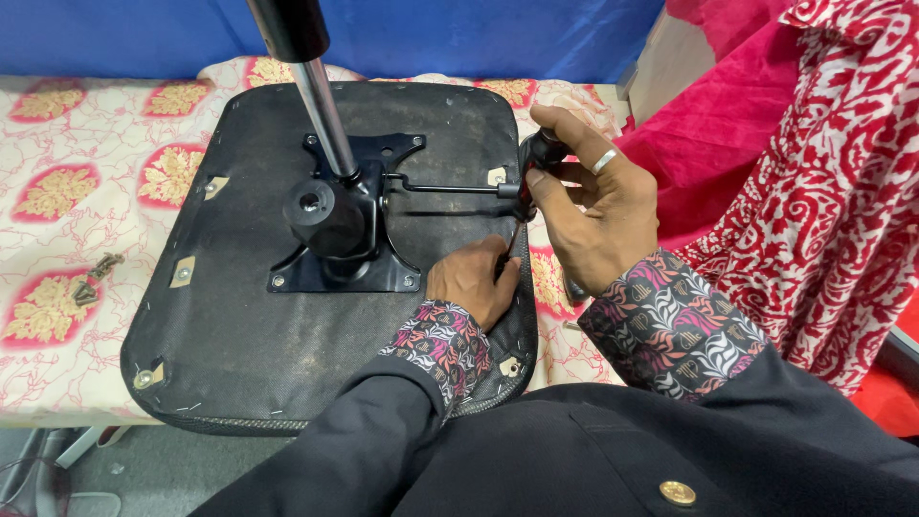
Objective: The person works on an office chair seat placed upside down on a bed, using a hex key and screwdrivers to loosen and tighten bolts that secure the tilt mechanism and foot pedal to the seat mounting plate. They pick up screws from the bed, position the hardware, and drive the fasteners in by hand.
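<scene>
Head view: upturned black chair seat point(239, 316), metal plate point(383, 258) bolted centrally.

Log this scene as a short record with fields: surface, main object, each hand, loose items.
surface: floral cloth over a table
main object: upturned black chair seat, metal mechanism plate with gas cylinder and side lever
left hand: rests on the seat by the plate, fingers steadying a screwdriver shaft
right hand: grips the black screwdriver handle
loose items: small metal hardware on the cloth, left
</scene>
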Available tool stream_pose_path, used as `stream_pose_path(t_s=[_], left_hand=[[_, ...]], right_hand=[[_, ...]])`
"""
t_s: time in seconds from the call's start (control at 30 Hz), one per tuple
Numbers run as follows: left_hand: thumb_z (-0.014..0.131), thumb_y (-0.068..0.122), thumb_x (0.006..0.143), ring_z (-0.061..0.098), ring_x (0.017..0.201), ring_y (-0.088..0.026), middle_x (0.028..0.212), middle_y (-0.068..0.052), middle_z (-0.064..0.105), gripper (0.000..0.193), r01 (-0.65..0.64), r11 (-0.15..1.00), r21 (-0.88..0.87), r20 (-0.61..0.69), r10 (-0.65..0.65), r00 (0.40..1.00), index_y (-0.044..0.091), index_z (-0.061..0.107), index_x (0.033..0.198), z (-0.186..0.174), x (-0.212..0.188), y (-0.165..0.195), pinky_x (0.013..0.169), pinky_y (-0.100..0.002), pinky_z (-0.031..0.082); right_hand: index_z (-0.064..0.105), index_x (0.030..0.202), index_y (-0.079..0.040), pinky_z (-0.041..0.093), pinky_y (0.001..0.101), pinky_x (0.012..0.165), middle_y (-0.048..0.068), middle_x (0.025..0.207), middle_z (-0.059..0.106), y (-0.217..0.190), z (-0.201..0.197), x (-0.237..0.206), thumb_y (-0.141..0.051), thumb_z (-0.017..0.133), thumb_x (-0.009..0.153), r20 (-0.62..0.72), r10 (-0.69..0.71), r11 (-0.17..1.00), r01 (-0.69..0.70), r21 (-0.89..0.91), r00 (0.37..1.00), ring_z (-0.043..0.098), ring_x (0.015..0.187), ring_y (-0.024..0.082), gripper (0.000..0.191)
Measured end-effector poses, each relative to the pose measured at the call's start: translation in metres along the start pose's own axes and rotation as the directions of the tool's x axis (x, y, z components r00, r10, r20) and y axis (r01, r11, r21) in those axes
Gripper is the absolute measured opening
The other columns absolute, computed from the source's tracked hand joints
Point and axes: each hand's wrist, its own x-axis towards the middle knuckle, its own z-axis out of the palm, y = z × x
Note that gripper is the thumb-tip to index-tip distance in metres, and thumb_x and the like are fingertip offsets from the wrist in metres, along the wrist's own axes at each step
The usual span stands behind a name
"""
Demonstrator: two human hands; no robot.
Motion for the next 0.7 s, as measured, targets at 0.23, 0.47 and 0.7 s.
stream_pose_path(t_s=[0.23,0.47,0.7], left_hand=[[0.067,0.033,0.091,0.072,0.084,-0.037,0.088,-0.015,0.074,0.026,-0.014,1.0,-0.009,-0.018,0.014,1.0,0.008,0.066,0.099,-0.0003,-0.0012,-0.0003,0.076,-0.049,0.055],[0.068,0.032,0.091,0.072,0.084,-0.036,0.089,-0.015,0.074,0.025,-0.021,1.0,-0.007,-0.028,0.021,0.999,0.009,0.067,0.1,0.0014,-0.0016,-0.0018,0.075,-0.048,0.055],[0.067,0.033,0.091,0.072,0.085,-0.036,0.09,-0.014,0.075,0.026,-0.036,0.999,0.006,-0.04,0.036,0.999,0.009,0.067,0.101,0.0059,-0.0004,-0.0055,0.076,-0.048,0.056]], right_hand=[[0.067,0.138,-0.008,0.062,0.029,0.085,0.009,0.116,0.062,-0.0049,0.0007,-0.0007,-0.003,0.08,0.095,-0.04,-0.059,0.97,0.048,-0.237,0.997,0.069,0.103,0.015,0.045],[0.057,0.147,-0.008,0.061,0.0283,0.095,0.006,0.123,0.065,-0.0026,-0.0021,0.0001,0.0,0.069,0.099,-0.003,-0.025,0.997,0.025,-0.074,1.0,0.07,0.109,0.013,0.05],[0.063,0.138,-0.005,0.061,0.0262,0.085,0.004,0.118,0.061,-0.0055,-0.0043,-0.0004,-0.001,0.075,0.092,-0.038,-0.044,0.986,0.038,-0.162,0.998,0.07,0.101,0.013,0.048]])
